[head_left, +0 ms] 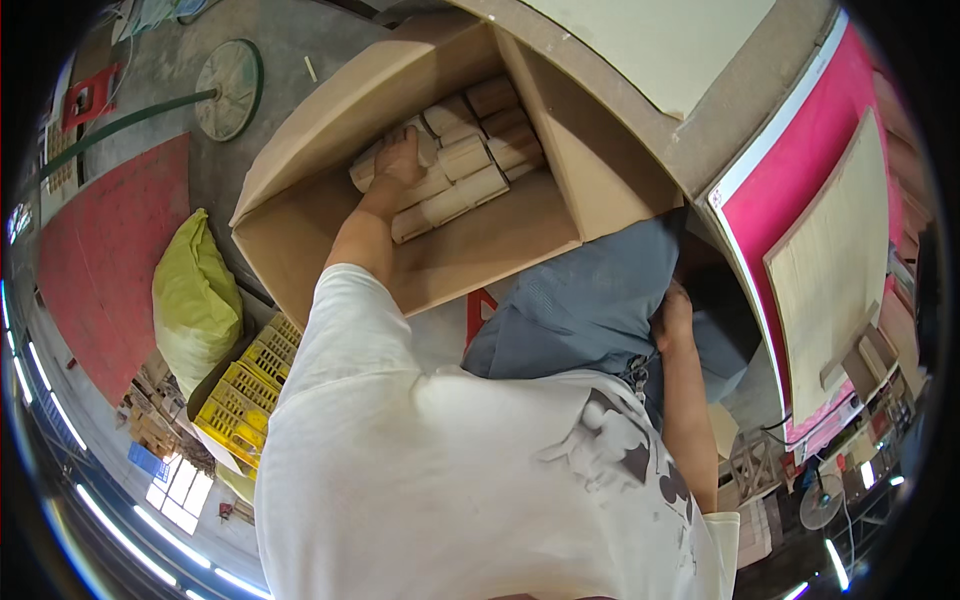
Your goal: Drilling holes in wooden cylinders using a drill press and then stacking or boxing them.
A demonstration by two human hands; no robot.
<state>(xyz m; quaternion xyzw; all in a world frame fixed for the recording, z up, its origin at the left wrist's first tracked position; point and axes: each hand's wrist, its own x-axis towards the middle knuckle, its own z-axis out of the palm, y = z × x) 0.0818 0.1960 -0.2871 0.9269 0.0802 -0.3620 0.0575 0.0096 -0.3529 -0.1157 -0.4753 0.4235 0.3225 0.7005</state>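
A: Reaching into the cardboard box [300, 250], the left hand [398, 160] lies palm-down on the stacked wooden blocks [470, 160], fingers curled over the edge of one block at the left end of the pile; whether it has closed fully round that block cannot be told.

B: And the right hand [672, 312]?

A: It rests against the grey-clad leg, near the dark gap under the table; its fingers are hidden, so its state cannot be told.

B: How would the blocks handle?

A: Judging by their pale, sawn faces, they are rigid, dry, fairly light singly and not fragile. Flat sides offer a sure hold across the width. Packed close, they leave little room for fingers, so an end block is the likeliest point of purchase.

B: Where do they lie?

A: In rows on the floor of the box, toward its far side, which stands open at the top with flaps spread.

B: Surroundings?

A: A brown table edge [640, 110] runs just beside the box, with a pink board [810, 150] beyond. On the concrete floor lie a yellow sack [195, 300], a yellow crate [245, 400], a red mat [105, 250] and a fan base [228, 88].
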